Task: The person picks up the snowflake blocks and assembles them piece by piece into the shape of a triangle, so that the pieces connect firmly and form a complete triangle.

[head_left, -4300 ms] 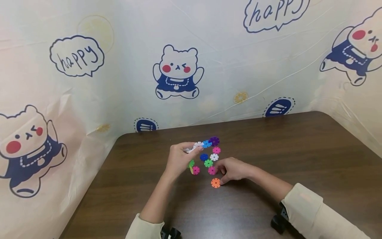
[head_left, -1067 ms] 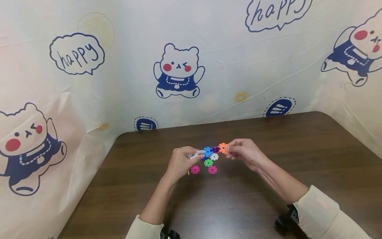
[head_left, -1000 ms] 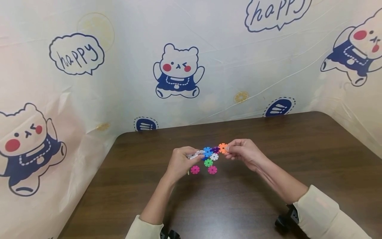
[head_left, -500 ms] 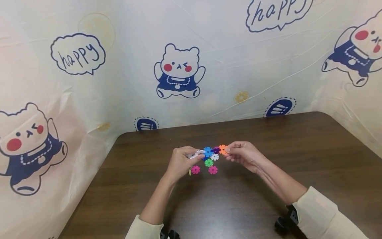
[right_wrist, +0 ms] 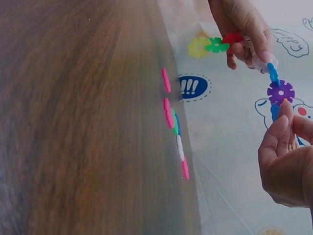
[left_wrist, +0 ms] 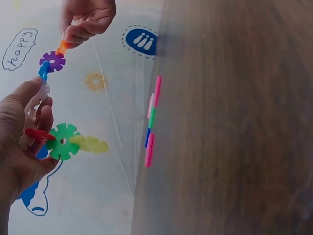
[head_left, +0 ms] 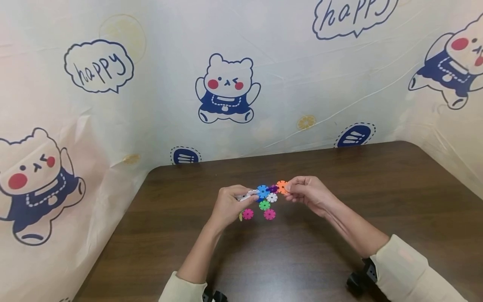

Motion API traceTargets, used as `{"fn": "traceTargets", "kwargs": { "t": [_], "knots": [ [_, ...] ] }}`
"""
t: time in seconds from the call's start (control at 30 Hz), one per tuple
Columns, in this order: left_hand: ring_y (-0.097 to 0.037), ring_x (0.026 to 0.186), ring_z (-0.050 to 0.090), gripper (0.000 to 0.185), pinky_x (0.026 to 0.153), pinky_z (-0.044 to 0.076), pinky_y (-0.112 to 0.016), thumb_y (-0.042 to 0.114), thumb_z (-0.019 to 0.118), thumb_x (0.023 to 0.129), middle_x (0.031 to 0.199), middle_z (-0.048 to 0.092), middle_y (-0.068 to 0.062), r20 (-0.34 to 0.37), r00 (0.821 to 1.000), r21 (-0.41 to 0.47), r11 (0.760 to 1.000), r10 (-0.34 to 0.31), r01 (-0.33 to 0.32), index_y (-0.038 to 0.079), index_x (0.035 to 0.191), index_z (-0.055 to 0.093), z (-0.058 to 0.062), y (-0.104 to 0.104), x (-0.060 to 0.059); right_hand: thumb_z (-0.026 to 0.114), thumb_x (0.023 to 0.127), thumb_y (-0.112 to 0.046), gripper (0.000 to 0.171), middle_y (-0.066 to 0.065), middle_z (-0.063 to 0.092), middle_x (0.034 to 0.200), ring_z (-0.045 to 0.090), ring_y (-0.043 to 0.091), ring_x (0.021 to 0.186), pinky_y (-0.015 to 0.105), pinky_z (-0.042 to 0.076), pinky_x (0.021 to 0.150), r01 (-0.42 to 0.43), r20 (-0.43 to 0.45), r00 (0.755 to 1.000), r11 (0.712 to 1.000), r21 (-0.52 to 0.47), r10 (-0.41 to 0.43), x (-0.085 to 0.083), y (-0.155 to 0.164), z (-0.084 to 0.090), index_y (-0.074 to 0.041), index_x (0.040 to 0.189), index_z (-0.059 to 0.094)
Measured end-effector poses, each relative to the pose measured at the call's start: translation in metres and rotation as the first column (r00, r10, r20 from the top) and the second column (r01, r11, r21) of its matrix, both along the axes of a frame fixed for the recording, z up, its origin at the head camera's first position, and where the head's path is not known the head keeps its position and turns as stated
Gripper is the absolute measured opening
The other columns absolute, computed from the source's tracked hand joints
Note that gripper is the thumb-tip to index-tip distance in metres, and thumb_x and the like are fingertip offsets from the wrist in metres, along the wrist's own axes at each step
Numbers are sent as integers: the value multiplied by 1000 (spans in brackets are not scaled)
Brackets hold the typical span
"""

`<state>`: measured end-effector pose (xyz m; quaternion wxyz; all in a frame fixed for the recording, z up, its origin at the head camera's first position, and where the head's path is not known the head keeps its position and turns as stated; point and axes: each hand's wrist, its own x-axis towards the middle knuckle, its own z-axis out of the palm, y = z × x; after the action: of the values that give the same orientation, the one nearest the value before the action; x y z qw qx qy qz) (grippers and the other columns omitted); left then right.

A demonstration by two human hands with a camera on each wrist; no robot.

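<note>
Nearest the person, two cream sleeves [head_left: 400, 268] are extending over the dark wood table [head_left: 377, 201]. Just beyond, loose snowflake discs are lying flat on the table: two pink discs [head_left: 247, 214], a green disc [head_left: 264, 205] and a white disc [head_left: 271, 197], close together. Above them both hands are holding one chain of discs [head_left: 264, 191] off the table. The left hand [head_left: 228, 205] is gripping the chain's white end with fingers curled round it; red, green and yellow discs are sticking out below that hand in the left wrist view. The right hand [head_left: 307, 193] is pinching the orange disc [head_left: 281, 187] at the other end, touching the purple disc [left_wrist: 53, 61]. Farthest back, a bear-print sheet [head_left: 226, 88] is covering the wall.
</note>
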<state>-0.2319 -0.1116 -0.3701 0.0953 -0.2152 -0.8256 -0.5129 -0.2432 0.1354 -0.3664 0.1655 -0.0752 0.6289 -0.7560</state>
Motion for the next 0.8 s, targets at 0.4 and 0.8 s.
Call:
{"fn": "traceTargets", "kwargs": {
  "t": [0.4, 0.8],
  "knots": [
    [-18, 71, 61, 14, 60, 53, -26, 14, 78, 78, 84, 70, -6, 39, 999, -8, 1000, 25, -25, 3, 88, 76, 0, 0, -2, 58, 90, -1, 6, 4, 70, 75, 68, 12, 69, 25, 54, 68, -4, -39, 999, 999, 42, 6, 1, -2, 4, -1, 87, 63],
    [-18, 69, 61, 18, 54, 49, -22, 11, 77, 79, 87, 71, -12, 62, 993, 31, 995, 96, -98, -1, 92, 74, 6, 6, -3, 58, 93, -7, 11, 4, 71, 78, 68, 13, 70, 25, 54, 70, -50, 43, 998, 999, 4, 50, -5, 4, 8, -8, 86, 66]
  ]
}}
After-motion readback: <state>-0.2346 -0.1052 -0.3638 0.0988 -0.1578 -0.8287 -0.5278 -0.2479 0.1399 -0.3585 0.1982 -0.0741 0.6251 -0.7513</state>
